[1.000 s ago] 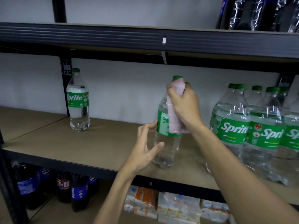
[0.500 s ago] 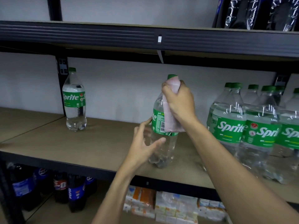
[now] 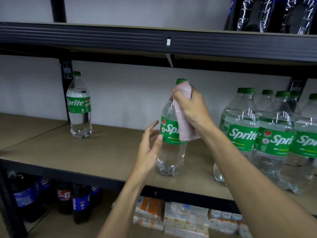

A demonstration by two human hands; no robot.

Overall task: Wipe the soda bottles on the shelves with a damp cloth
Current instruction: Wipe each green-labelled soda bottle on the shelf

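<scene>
A clear Sprite bottle [image 3: 171, 152] with a green label and cap stands upright on the tan middle shelf [image 3: 111, 152]. My right hand [image 3: 192, 110] grips its neck through a pale pink cloth [image 3: 184, 127], which hangs down over the label. Just left of the bottle, my left hand [image 3: 149, 152] has its fingers spread, the thumb tip touching the label's lower edge. Another Sprite bottle [image 3: 79, 105] stands alone at the back left. Several more Sprite bottles [image 3: 267, 134] crowd the shelf's right side.
A dark metal upper shelf [image 3: 154, 42] runs overhead, carrying dark bottles [image 3: 272, 14] at the right. Below the middle shelf stand Pepsi bottles [image 3: 80, 203] on the left and packs of small cartons [image 3: 185, 219] in the middle. A black upright post [image 3: 66, 90] stands behind the lone bottle.
The held bottle has turned, so its Sprite logo now faces me instead of the barcode side. My left hand stays beside it, fingers spread.
</scene>
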